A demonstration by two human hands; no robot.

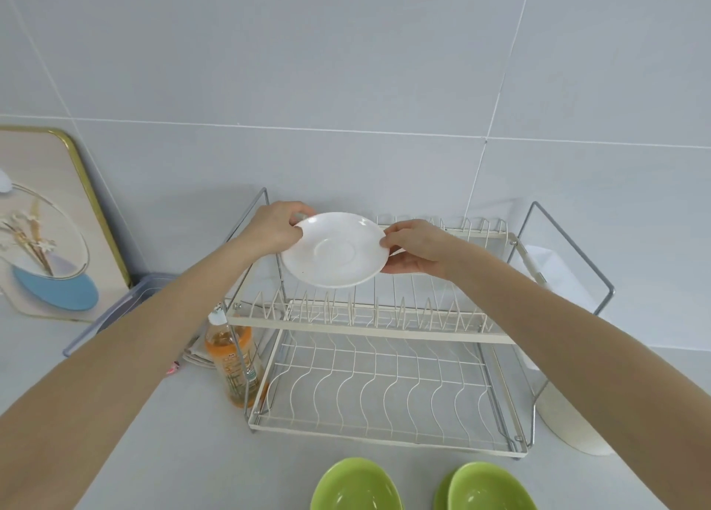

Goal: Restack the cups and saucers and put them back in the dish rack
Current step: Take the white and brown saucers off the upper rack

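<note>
Saucer (334, 249), white, is held over the upper tier of the dish rack (379, 330), face up and tilted toward the camera; left hand (277, 228) and right hand (414, 246) pinch its opposite rims. Two green cups (356, 486) stand on the worktop (184, 432).

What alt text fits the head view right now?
Both hands, left hand and right hand, hold a white saucer by its edges over the top tier of an empty two-tier dish rack; two green cups sit in front.

Large pale grey wall tiles (346, 67) with thin white grout lines rise behind a light grey countertop (184, 432) under soft, even light.
</note>
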